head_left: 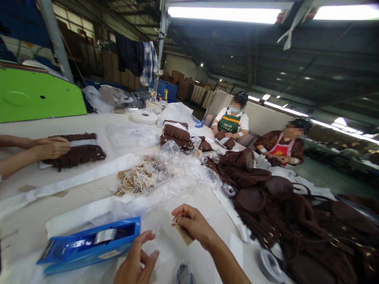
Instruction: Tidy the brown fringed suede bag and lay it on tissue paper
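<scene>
The single camera is looking forward and down from the wearer's head, tilting so that the hall (pixel 185 65) is sloping down toward the right. It is viewing the left hand (pixel 137 258) and right hand (pixel 192 225) closely at the lower edge, the surface (pixel 89 192) beyond, a green-aproned co-worker (pixel 229 123) farther off, and ceiling lights (pixel 225 15) along the top.

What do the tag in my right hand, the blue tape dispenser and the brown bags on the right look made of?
Tag: probably matte kraft card or paper, being flat and dull tan.
Blue tape dispenser: likely glossy moulded plastic; its smooth body catches bright highlights.
Brown bags: seemingly soft, dull, creased fabric or suede; smoother rounded panels could be leather or imitation.
</scene>
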### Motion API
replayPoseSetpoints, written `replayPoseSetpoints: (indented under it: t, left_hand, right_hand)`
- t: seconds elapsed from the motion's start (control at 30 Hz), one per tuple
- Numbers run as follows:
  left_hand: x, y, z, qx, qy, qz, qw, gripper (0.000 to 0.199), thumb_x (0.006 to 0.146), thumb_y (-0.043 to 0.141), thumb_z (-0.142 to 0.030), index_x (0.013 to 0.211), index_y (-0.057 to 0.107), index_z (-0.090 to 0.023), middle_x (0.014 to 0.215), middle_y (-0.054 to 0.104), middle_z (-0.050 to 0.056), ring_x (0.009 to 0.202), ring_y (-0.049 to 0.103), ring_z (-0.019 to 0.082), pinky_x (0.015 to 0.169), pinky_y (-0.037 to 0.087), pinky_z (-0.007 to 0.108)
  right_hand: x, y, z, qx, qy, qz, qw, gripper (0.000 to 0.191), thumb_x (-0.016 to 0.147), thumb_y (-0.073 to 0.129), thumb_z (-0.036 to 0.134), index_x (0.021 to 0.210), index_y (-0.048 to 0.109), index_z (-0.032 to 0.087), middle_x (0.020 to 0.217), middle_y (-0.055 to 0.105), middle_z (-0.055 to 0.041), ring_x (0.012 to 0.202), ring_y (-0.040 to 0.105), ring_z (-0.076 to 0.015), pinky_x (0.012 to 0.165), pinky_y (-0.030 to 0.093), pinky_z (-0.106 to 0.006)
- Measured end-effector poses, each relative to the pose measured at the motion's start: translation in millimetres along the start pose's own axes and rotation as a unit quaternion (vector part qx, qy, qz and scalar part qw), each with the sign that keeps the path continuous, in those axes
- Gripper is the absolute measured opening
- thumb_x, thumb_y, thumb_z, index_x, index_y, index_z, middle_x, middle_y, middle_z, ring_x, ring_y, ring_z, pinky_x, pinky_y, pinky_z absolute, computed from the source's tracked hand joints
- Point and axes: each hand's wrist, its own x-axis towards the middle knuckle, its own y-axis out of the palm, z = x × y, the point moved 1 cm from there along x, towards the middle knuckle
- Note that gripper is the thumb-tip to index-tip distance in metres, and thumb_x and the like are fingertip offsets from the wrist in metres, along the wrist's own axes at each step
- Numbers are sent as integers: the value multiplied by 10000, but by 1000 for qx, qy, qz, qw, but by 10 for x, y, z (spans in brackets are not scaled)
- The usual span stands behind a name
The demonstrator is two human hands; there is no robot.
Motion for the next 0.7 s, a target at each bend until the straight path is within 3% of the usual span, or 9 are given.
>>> replayPoseSetpoints:
  t: [0.07,0.13,0.2,0.3,0.4,0.47,0.53,0.63,0.7]
  left_hand:
    - [17,82,-72,9,1,-7,1000,572,881,522,-556,1321,396,-213,1147,692,63,520,609,142,578,547,316]
    - [15,129,-128,31,5,-8,999,604,897,506,-533,1367,342,-191,1248,649,112,555,638,156,635,568,354]
    - [0,132,-185,54,24,1,998,536,927,480,-485,1360,390,-184,1180,685,105,630,682,182,692,579,362]
    - [-42,68,-270,51,92,30,994,318,963,433,-416,1179,586,-238,1065,735,50,831,724,187,700,573,267]
    - [-77,-44,-319,48,152,66,985,325,987,359,-369,1080,651,-261,897,740,9,711,697,137,631,537,204]
    - [-82,-121,-343,72,180,120,974,360,993,321,-356,1127,640,-255,784,710,-12,570,634,118,595,515,211]
    - [-84,-188,-388,100,205,189,955,394,994,277,-338,1202,599,-246,737,683,-22,537,607,116,578,492,222]
    - [-123,-254,-542,135,202,282,928,389,992,227,-299,1266,493,-223,732,661,-31,531,596,118,599,471,240]
    - [-176,-275,-714,150,181,342,910,302,993,244,-291,1199,454,-219,721,649,-46,486,560,110,571,441,240]
  right_hand:
    - [-107,42,104,31,-8,7,999,265,759,632,283,993,649,159,859,727,-22,722,625,-120,711,442,-250]
    - [-217,94,193,32,-14,10,999,261,762,640,293,986,652,159,862,726,-23,719,624,-122,709,441,-253]
    - [-329,145,270,27,-20,10,999,251,768,637,288,982,653,158,860,721,-22,715,623,-122,707,439,-254]
    - [-499,188,349,15,-38,6,999,232,790,619,282,986,654,162,860,715,-18,718,623,-123,705,436,-252]
    - [-692,142,331,-11,-61,-12,998,215,834,582,277,1009,642,169,879,714,-22,742,630,-133,708,441,-259]
    - [-844,56,251,-56,-80,-34,995,201,865,538,246,1027,636,179,908,714,-29,790,641,-149,735,456,-273]
    - [-1013,-45,136,-165,-98,-59,980,218,867,500,178,1026,648,195,941,712,-34,861,647,-173,791,465,-301]
    - [-1267,-126,-8,-352,-123,-63,926,341,796,523,69,1061,678,216,1067,703,-61,1045,621,-234,933,438,-381]
    - [-1399,-89,-37,-343,-151,-55,926,456,800,567,76,1221,634,239,1266,643,-83,1219,545,-262,1045,377,-427]
